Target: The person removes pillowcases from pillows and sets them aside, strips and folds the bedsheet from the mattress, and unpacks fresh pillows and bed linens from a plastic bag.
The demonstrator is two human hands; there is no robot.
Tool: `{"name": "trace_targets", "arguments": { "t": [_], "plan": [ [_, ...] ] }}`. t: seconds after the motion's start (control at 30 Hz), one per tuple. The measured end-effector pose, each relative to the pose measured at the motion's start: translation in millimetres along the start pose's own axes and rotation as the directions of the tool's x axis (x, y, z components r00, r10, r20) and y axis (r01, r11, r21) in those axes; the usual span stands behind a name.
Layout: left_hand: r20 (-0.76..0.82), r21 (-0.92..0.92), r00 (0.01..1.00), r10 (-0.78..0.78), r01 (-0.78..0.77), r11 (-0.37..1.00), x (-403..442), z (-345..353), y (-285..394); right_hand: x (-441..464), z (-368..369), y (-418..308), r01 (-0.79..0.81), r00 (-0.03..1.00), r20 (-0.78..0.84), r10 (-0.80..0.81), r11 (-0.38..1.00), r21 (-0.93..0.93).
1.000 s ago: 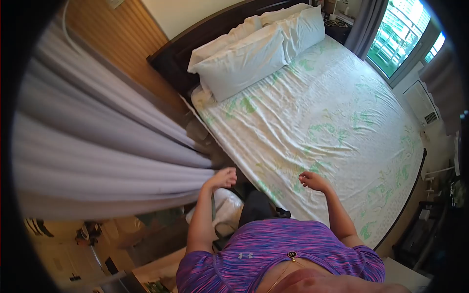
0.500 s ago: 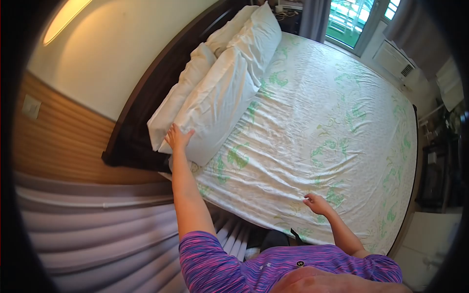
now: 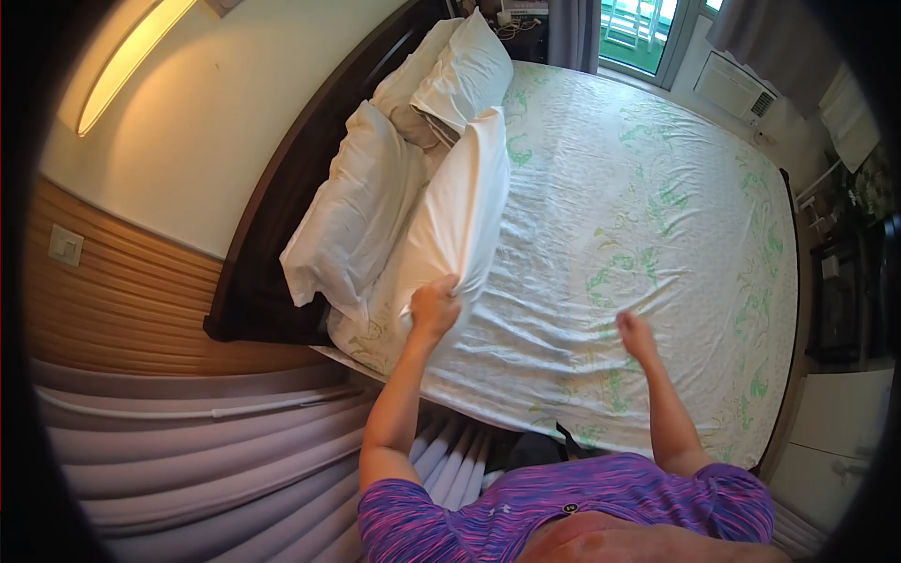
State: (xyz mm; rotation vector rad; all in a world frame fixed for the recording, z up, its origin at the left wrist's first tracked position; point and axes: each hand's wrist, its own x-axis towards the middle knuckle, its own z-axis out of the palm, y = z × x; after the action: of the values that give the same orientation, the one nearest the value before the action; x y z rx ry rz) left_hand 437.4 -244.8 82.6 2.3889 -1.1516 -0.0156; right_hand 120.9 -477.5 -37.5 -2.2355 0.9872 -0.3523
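Observation:
My left hand [image 3: 436, 305] is closed on the near end of a white pillow [image 3: 457, 220], and folds gather where the fingers grip it. This pillow leans over the mattress, apart from the white pillow [image 3: 352, 211] nearest the headboard. My right hand [image 3: 635, 333] is over the right part of the bed, above or against the white sheet [image 3: 582, 225] with green leaf patterns. It is blurred and its fingers are hidden, so its grip is unclear. Two more white pillows, one in front [image 3: 465, 75] and one behind [image 3: 413, 80], lie at the far end.
A dark curved headboard [image 3: 272, 235] runs along the left wall. Pleated grey curtain fabric [image 3: 188, 450] hangs at the near left. A glass door [image 3: 638, 38] and an air conditioner [image 3: 734, 87] are at the back. White drawers [image 3: 835, 422] stand at the right.
My left hand has gripped the front pillow and drawn it rightward, away from the pillow behind. My right hand has moved forward and slightly right over the bed. The view has shifted a little.

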Motion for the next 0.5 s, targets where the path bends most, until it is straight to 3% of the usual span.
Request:
{"name": "trace_targets", "arguments": {
  "t": [0.07,0.1,0.13,0.17,0.27,0.33,0.37,0.4,0.43,0.5],
  "plan": [
    [-0.031,-0.105,0.999,0.034,-0.037,0.994,-10.4,-33.5,54.8,31.5,-36.1,8.0,-0.089,0.976,-0.192,0.104,0.992,0.086],
    [-0.053,-0.291,0.999,0.01,-0.025,0.957,-16.2,-56.3,82.6,44.5,-47.8,26.2,-0.125,0.956,-0.245,0.163,0.979,0.161],
    [-0.073,-0.464,0.997,-0.009,-0.026,0.886,-20.0,-77.7,108.0,54.1,-60.2,45.3,-0.225,0.938,-0.197,0.285,0.933,0.28],
    [-0.057,-0.523,0.998,-0.023,-0.01,0.852,-31.2,-97.2,127.5,62.3,-74.1,62.7,-0.317,0.908,-0.136,0.396,0.862,0.395],
    [-0.023,-0.585,0.999,0.036,-0.042,0.81,-79.7,-141.3,190.0,70.7,-117.4,106.1,-0.4,0.871,-0.041,0.489,0.756,0.517],
    [0.001,-0.603,0.996,0.086,-0.068,0.795,-98.5,-140.1,223.0,71.5,-151.9,126.1,-0.389,0.889,-0.022,0.458,0.779,0.491],
    [-0.055,-0.559,0.94,0.337,-0.309,0.77,-103.3,-133.5,240.5,68.5,-166.9,135.0,-0.375,0.907,0.007,0.42,0.802,0.464],
    [-0.101,-0.497,0.816,0.569,-0.537,0.681,-108.2,-128.3,257.0,68.7,-181.4,140.0,-0.378,0.906,0.007,0.423,0.802,0.462],
    [-0.102,-0.497,0.816,0.569,-0.537,0.682,-115.7,-128.5,275.8,66.0,-194.8,143.2,-0.351,0.907,-0.025,0.421,0.786,0.509],
    [-0.117,-0.625,0.532,0.839,-0.696,0.354,-132.0,-134.3,312.0,59.7,-223.5,148.3,-0.298,0.903,-0.085,0.421,0.757,0.582]
  ]
}}
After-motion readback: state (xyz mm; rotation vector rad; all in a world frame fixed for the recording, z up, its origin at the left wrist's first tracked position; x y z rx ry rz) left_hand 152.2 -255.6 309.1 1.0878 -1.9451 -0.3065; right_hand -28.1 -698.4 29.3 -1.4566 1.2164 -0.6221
